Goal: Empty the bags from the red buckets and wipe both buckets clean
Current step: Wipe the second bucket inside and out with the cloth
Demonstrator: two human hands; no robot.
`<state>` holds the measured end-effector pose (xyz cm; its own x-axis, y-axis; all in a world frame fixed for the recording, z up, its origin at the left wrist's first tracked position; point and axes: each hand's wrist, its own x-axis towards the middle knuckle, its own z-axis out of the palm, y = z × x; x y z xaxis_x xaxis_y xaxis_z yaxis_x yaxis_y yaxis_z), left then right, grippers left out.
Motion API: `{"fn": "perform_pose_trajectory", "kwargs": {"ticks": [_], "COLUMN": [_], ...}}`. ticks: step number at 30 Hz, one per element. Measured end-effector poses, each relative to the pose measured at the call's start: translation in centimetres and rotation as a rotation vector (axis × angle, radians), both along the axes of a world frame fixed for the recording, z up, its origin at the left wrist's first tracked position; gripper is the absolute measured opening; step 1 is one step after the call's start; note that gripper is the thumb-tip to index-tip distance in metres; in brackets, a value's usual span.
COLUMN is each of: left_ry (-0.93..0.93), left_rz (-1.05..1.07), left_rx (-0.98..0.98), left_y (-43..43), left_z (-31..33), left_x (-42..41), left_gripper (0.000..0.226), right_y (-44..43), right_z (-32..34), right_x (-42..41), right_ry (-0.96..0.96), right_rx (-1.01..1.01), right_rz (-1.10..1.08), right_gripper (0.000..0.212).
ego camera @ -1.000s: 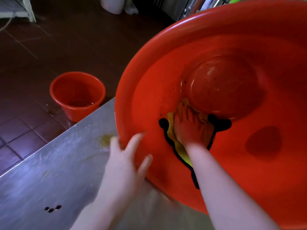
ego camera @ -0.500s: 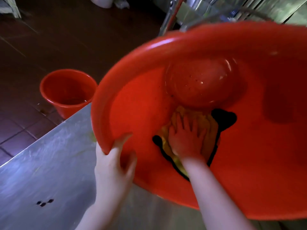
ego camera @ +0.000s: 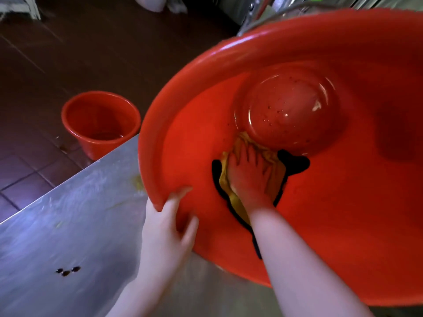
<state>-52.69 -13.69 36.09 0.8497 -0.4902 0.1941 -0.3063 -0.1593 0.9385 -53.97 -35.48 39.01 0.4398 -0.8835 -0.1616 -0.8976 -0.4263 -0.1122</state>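
Grip differs from a second ago: the left hand [ego camera: 167, 227], then loose with fingers spread beside the rim, now clutches the near rim of the big bucket [ego camera: 343, 225], fingers curled over it. The right hand [ego camera: 249, 177] stays flat, fingers straight, pressing the yellow cloth [ego camera: 225, 181] against the inner wall, just below the round bottom. The big bucket lies tipped on the steel table [ego camera: 68, 225], mouth toward the person. The small bucket [ego camera: 100, 124] stands upright on the floor [ego camera: 91, 53], well apart from the left hand.
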Motion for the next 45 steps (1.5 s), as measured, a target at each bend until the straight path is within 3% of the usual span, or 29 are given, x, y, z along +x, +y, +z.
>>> {"fn": "perform_pose_trajectory", "kwargs": {"ticks": [3, 7, 10, 14, 18, 22, 23, 25, 27, 29, 32, 34, 36, 39, 45], "left_ry": [0.037, 0.029, 0.004, -0.002, 0.074, 0.184, 0.15, -0.094, -0.321, -0.379, -0.332, -0.184, -0.037, -0.031, 0.026], "left_rz": [0.003, -0.014, -0.056, -0.03, -0.035, -0.154, -0.166, -0.102, -0.034, -0.098, -0.26, -0.299, -0.266, -0.2, -0.157], "left_rx": [-0.019, -0.029, -0.01, 0.0, -0.013, 0.083, 0.152, 0.224, 0.184, 0.155, 0.146, 0.11, 0.099, 0.149, 0.13], "left_y": [0.1, 0.4, 0.2, 0.1, 0.2, 0.7, 1.2, 1.9, 2.0, 1.3, 0.0, -0.3, -0.5, -1.0, -1.0], "left_z": [0.2, 0.8, 0.9, 0.8, 1.0, 2.6, 3.0, 4.4, 5.8, 6.5, 4.9, 2.9, 1.5, 0.4, 0.9], "left_x": [-0.1, -0.2, -0.1, -0.2, -0.1, 0.3, 0.5, 1.6, 3.0, 3.9, 1.5, -1.8, -4.2, -5.1, -4.9], "left_gripper": [0.04, 0.029, 0.03, 0.021, 0.027, 0.029, 0.035, 0.038, 0.041, 0.044, 0.043, 0.051, 0.049, 0.041, 0.027], "right_y": [2.5, 11.2, 12.2, 6.2, 0.6, -0.9, -0.8, -0.7, -0.8, -1.4, -2.4, -2.9, -3.1, -2.1, 9.4], "right_z": [-0.2, 0.0, 0.2, -0.4, 0.0, 0.0, -0.1, -0.3, -0.5, -0.2, 0.3, 0.5, 0.6, 0.8, -0.5], "right_x": [-1.5, -7.2, -8.0, -3.6, 0.9, 0.1, -0.8, -2.8, -5.2, -8.0, -12.5, -14.5, -14.8, -12.7, -12.5], "right_ry": [0.002, 0.004, -0.063, -0.089, -0.149, -0.118, -0.102, -0.051, -0.001, 0.066, 0.187, 0.224, 0.226, 0.186, 0.053], "right_rx": [-0.014, -0.124, -0.093, -0.052, 0.01, 0.043, 0.03, -0.011, -0.041, -0.055, -0.083, -0.123, -0.14, -0.073, -0.128], "right_rz": [0.085, 0.368, 0.335, 0.168, 0.025, 0.086, 0.122, 0.16, 0.151, 0.093, -0.022, -0.092, -0.128, -0.146, 0.2], "right_gripper": [0.06, 0.068, 0.069, 0.062, 0.058, 0.059, 0.059, 0.061, 0.062, 0.062, 0.062, 0.062, 0.061, 0.059, 0.065]}}
